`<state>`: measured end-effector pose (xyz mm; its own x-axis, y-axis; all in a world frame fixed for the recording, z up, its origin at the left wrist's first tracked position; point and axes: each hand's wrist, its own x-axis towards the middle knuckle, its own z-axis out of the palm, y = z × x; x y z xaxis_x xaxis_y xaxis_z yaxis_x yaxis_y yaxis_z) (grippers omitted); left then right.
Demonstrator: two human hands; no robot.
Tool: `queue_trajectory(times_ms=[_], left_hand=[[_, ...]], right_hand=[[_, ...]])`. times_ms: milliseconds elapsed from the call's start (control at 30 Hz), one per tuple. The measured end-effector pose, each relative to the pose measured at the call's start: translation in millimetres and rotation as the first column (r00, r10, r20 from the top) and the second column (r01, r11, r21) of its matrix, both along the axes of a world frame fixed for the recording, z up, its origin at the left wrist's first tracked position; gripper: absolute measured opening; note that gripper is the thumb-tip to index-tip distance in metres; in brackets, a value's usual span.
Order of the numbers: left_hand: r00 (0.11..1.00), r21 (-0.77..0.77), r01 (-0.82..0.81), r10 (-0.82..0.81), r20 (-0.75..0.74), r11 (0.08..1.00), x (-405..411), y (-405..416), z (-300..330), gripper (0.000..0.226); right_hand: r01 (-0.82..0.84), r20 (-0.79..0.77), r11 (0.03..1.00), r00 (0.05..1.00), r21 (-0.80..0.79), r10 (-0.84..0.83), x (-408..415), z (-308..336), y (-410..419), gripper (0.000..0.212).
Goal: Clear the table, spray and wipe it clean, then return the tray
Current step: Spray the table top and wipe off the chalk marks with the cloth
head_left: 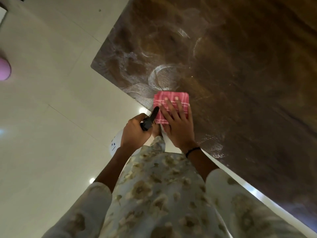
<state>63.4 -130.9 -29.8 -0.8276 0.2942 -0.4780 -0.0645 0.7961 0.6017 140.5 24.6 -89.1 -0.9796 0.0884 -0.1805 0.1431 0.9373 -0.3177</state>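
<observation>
Clothing: nearest to the camera is the person's floral garment (164,194), pale with beige flowers; it fills the near part of the view, and both sleeves end above the forearms.
Left hand: the left hand (135,133) grips the spray bottle (150,121), fingers curled round its black head; the nozzle points to the far side, toward the cloth. The hand is over the floor, just beside the near edge of the table.
Spray bottle body: a white rounded body (115,143) with small dark marks shows under the left wrist. What is inside it, I cannot tell.
Right hand: the right hand (178,124) lies flat with straight, spread fingers and presses on the cloth. A black band (193,150) is around the wrist.
Cloth: the cloth (171,105) is pink with white checks, folded to a square. It lies on the table at the near edge, close to the left corner.
Table: the table (240,74) is dark brown and glossy. It carries whitish ring marks and streaks; one clear ring (163,78) is just beyond the cloth.
Floor: pale tiles (51,100) lie to the left of the table.
Pink thing: a blurred pink shape (4,69) is at the far left edge; what it is, I cannot tell.
</observation>
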Motion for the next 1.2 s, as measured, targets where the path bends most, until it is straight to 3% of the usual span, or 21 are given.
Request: queue_trajectory(times_ms=[133, 300, 433, 567, 733, 800, 900, 1200], left_hand=[[0.999, 0.031, -0.044, 0.044, 0.008, 0.999, -12.1, -8.4, 6.7, 0.009], [0.999, 0.018, -0.035, 0.035, -0.006, 0.999, -22.0, -16.2, 8.9, 0.020], [1.000, 0.011, -0.018, 0.018, -0.007, 1.000, -25.1, -19.2, 7.6, 0.020], [0.998, 0.013, -0.053, 0.053, 0.016, 0.999, -27.1, -19.2, 7.0, 0.020], [0.999, 0.018, -0.037, 0.036, 0.034, 0.999, -26.4, -17.9, 8.9, 0.018], [0.998, 0.016, -0.042, 0.041, 0.042, 0.999, -28.0, -17.7, 9.8, 0.013], [0.997, 0.012, -0.051, 0.050, 0.056, 0.999, -32.8, -18.3, 8.8, 0.022], [0.989, -0.006, -0.065, 0.065, 0.132, 0.998, -47.9, -9.0, 1.5, 0.023]], right_hand=[[-0.048, 0.001, 0.999, 0.999, -0.004, 0.048, -20.7, -4.1, -19.5, 0.050], [-0.312, 0.014, 0.949, 0.950, 0.036, 0.312, 13.1, -6.2, 30.0, 0.054], [-0.130, 0.037, 0.989, 0.991, 0.073, 0.127, 1.5, 0.4, 54.6, 0.052], [0.026, 0.047, 0.997, 0.998, 0.078, -0.029, -43.6, 2.6, 29.1, 0.053], [-0.121, -0.007, 0.991, 0.992, 0.062, 0.122, -57.9, -1.6, -11.4, 0.051], [-0.212, -0.012, 0.976, 0.977, 0.056, 0.213, -40.6, -3.8, -9.8, 0.053], [-0.272, 0.020, 0.960, 0.962, 0.062, 0.271, -11.3, -4.9, 12.5, 0.052], [0.163, 0.058, 0.980, 0.984, 0.111, -0.170, -28.3, 0.5, 39.4, 0.055]])
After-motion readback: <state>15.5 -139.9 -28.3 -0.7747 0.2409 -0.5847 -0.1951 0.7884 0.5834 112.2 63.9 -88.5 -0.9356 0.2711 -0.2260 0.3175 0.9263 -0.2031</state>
